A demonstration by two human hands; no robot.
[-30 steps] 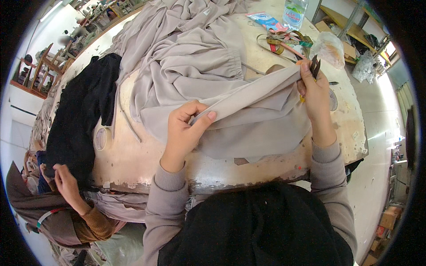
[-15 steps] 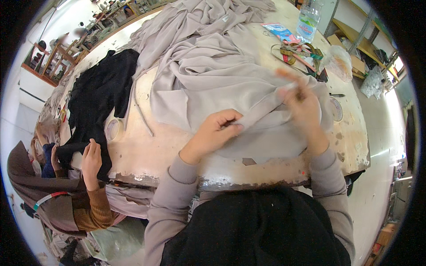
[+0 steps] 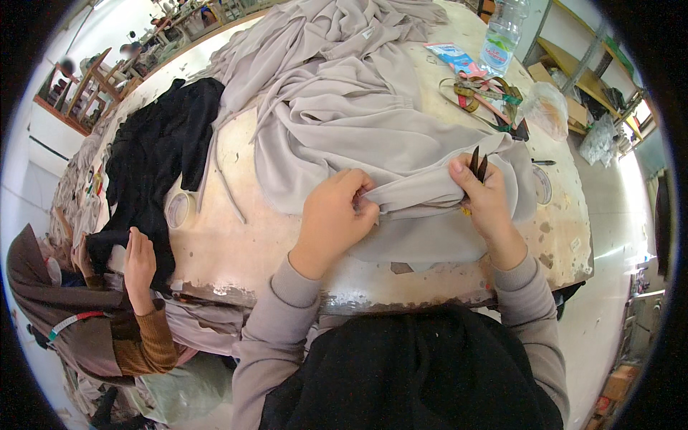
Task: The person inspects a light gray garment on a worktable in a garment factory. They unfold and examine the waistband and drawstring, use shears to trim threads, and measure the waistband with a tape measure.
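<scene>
My left hand (image 3: 331,222) is closed, pinching a narrow folded strip (image 3: 412,192) of the light grey fabric a little above the table (image 3: 236,258). My right hand (image 3: 487,208) grips the strip's other end, thumb on the cloth, and also holds small dark-bladed snips (image 3: 477,166) with a yellow part showing below, the blades pointing up. The rest of the grey garments (image 3: 315,136) lie heaped beyond both hands, draped across the table toward the back.
A co-worker's hand (image 3: 140,258) handles black fabric (image 3: 143,150) at left, near a tape roll (image 3: 188,213). At back right are a bottle (image 3: 499,39), packet (image 3: 451,59), tangled tape measures (image 3: 473,100) and plastic bag (image 3: 546,111). Metal shelving (image 3: 580,75) stands beyond the table.
My hands have lowered toward the table with the strip, now more level and shorter between them. The right hand moved down and left. The co-worker's hand has shifted upward and right.
</scene>
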